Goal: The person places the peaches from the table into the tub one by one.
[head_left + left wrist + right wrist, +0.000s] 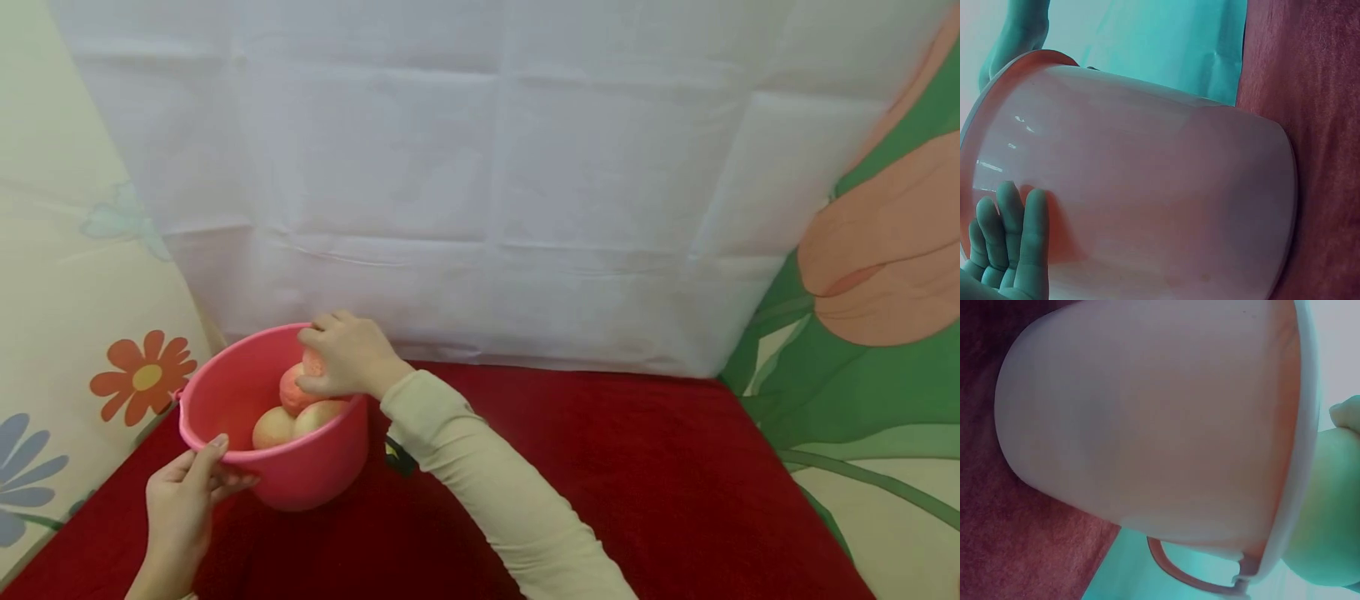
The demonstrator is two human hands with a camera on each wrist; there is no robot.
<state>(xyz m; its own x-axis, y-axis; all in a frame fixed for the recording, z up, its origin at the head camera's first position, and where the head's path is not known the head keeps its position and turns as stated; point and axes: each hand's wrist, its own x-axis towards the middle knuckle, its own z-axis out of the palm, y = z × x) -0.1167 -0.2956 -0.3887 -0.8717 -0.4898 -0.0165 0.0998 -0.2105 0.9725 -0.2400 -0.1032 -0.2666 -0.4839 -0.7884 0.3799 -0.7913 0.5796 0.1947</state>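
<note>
A pink bucket (303,479) stands on the left part of the red cloth. My left hand (178,504) pinches its near rim, thumb on top and fingers against the outer wall; the left wrist view shows these fingers (1035,237) along the bucket wall. Over the far right side of the rim, my right hand (351,357) holds a round peach-coloured fruit (313,363), mostly covered by the hand. That fruit (1332,512) bulges beyond the rim in the right wrist view. Inside the bucket lie a reddish round fruit (292,390) and two paler ones (273,428).
Red cloth (600,467) covers the table. A white sheet (480,183) hangs behind it, with flower-patterned cloth on both sides. A small dark object (401,457) lies right of the bucket, partly hidden by the right sleeve. The bucket's handle (1179,572) hangs at its side.
</note>
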